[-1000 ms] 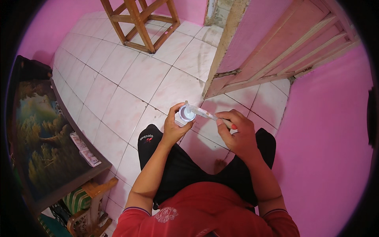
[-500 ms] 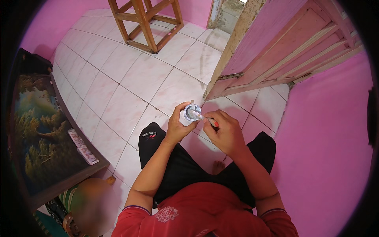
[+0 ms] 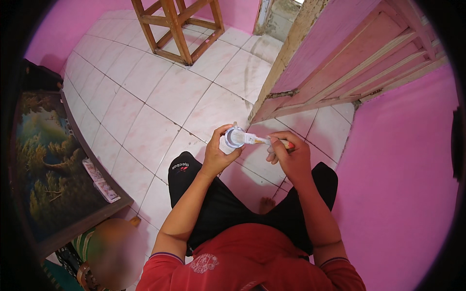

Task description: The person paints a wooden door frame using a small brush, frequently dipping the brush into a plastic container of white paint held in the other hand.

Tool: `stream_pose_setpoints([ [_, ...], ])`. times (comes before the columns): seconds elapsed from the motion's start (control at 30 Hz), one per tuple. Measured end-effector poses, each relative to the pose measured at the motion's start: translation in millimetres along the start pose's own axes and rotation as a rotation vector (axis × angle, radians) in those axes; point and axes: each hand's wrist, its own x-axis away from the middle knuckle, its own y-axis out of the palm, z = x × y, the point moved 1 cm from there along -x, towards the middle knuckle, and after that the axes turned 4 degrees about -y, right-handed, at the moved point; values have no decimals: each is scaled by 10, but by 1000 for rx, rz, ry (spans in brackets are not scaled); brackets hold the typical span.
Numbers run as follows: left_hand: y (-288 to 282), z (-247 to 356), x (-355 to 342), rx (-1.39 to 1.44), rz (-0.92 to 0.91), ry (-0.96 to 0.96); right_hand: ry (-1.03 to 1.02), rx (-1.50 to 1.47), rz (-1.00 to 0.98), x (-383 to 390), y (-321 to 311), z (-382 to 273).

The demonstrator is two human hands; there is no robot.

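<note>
You are holding a small white plastic jar (image 3: pixel 234 137) in your left hand (image 3: pixel 219 154), out in front of your knees above the tiled floor (image 3: pixel 160 97), with its open mouth tilted toward your right. Your left fingers are wrapping around its side wall and clamping it. Your right hand (image 3: pixel 287 157) is pinching a thin brush (image 3: pixel 257 140) by its handle, fingers closed together on it, and the brush's pale tip is resting at the jar's rim; whether it is dipping inside is too small to tell.

The jar looks light and rigid, probably smooth enough to slip, so keeping the grip around the middle of its wall seems soundest. The brush looks light and stiff along the handle, soft at the tip; holding it low on the handle likely gives steadier control.

A wooden stool (image 3: pixel 177 26) is standing well apart ahead, a framed landscape painting (image 3: pixel 46 160) is lying at your left, and a pink door (image 3: pixel 349 58) is opening on the right.
</note>
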Motion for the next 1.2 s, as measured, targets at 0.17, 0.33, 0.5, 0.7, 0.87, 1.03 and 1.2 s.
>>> stream_pose_setpoints([
  [0.17,2,60,-48,-22,-3,-10,120,-305,30,-58,-153,250],
  [0.33,66,41,-103,-32,-19,22,221,-390,69,-29,-211,401],
  [0.5,134,23,-118,-33,-23,10,306,-498,73,35,-279,531],
  [0.7,164,-6,-143,-53,-43,-11,444,-646,12,87,-357,672],
  [0.87,169,-118,-201,-50,-33,23,481,-836,131,124,-461,737],
  [1.03,114,-135,-262,-47,-8,-10,461,-764,212,125,-656,908],
  [1.2,97,-237,-339,12,90,41,411,-596,259,-59,-678,1190],
])
